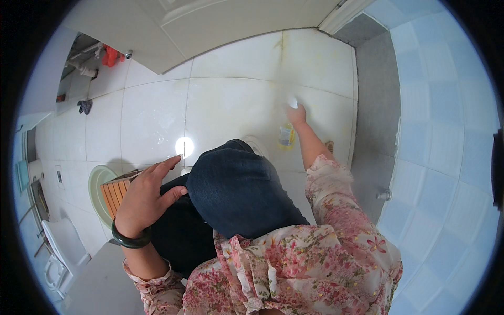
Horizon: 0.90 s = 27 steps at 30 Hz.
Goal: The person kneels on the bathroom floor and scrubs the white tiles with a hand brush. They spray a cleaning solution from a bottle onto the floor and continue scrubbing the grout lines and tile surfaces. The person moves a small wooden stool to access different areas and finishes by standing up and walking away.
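My right hand [297, 115] is wrapped around the neck of a clear spray bottle [287, 136] with yellowish liquid and a printed label. The bottle's white trigger head [293, 102] shows beyond my fingers, over the white floor tiles [236, 102]. A dark bangle [132, 235] circles the left wrist. Fingers apart and holding nothing, my left hand [145, 193] hovers beside my bent knee [236, 185]. Below and behind it are a slatted wooden box or stool [115, 193] and a pale green basin [96, 185], both partly hidden by the hand.
A cream door [220, 23] stands across the far side. Grey skirting [374, 98] and a blue tiled wall [429, 157] run along the right, with a metal doorstop [384, 195]. A dark cloth [84, 106] lies on the floor at left; a white toilet [59, 267] is lower left.
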{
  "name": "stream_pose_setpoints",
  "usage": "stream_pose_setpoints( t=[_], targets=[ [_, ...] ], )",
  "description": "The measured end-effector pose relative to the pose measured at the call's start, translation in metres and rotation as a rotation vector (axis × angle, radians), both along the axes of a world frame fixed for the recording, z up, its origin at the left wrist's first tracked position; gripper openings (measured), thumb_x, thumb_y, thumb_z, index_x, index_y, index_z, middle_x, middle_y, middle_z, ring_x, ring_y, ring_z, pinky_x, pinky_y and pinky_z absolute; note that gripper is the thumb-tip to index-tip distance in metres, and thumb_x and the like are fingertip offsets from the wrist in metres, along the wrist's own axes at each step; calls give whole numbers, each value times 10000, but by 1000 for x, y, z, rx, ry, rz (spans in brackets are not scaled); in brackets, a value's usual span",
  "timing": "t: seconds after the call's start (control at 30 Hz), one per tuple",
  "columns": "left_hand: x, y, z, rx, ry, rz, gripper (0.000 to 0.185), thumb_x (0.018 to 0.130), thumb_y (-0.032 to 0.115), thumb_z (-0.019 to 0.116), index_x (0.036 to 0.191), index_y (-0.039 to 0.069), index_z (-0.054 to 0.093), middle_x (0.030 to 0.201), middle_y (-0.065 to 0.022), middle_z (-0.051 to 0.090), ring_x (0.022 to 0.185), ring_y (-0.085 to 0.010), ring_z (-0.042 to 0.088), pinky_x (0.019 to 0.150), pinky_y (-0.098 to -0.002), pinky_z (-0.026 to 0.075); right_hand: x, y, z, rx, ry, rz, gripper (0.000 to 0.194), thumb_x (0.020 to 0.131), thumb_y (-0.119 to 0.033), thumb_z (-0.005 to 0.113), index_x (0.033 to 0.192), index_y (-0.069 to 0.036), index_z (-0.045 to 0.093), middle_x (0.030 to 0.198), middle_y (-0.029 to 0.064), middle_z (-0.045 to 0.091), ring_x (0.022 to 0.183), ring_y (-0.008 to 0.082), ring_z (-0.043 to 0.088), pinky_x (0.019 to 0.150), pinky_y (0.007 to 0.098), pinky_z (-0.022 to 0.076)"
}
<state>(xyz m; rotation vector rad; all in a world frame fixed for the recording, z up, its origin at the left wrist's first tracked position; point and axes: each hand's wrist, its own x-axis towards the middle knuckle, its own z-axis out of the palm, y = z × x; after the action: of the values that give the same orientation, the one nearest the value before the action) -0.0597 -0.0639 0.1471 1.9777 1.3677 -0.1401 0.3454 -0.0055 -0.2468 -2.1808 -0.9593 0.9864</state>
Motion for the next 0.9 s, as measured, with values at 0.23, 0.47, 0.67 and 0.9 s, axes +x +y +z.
stream_pose_setpoints(
  t=[0.23, 0.47, 0.67, 0.9],
  targets=[
    [3, 2, 4, -35, 27, 24, 638, 817, 287, 748, 1354, 42, 506, 1247, -195, 616, 1179, -330, 594, 936, -400, 497, -8, 5, -2, -85, -112, 50, 398, 743, -472, 682, 975, -151, 722, 997, 124, 719, 979, 328, 661, 899, 432, 483],
    [3, 1, 2, -18, -4, 11, 615, 831, 268, 736, 1351, 32, 508, 1243, -202, 615, 1172, -333, 595, 939, -400, 491, 1, -3, 4, -68, -104, 147, 403, 758, -469, 650, 1010, -162, 716, 1047, 142, 706, 1046, 343, 636, 949, 470, 444],
    [1, 0, 1, -1, 1, 11, 609, 835, 273, 731, 1354, 42, 510, 1241, -197, 618, 1162, -332, 600, 930, -400, 495, -15, -25, 8, -147, -224, 228, 416, 758, -449, 624, 1042, -154, 695, 1023, 154, 703, 1037, 355, 636, 943, 480, 443],
    [2, 0, 2, -14, 15, 17, 607, 836, 275, 731, 1355, 49, 512, 1233, -192, 626, 1148, -330, 609, 894, -393, 510, -14, -33, 0, -169, -254, 213, 447, 747, -447, 609, 1065, -140, 679, 1031, 153, 701, 1022, 360, 643, 923, 498, 452]
  ],
)
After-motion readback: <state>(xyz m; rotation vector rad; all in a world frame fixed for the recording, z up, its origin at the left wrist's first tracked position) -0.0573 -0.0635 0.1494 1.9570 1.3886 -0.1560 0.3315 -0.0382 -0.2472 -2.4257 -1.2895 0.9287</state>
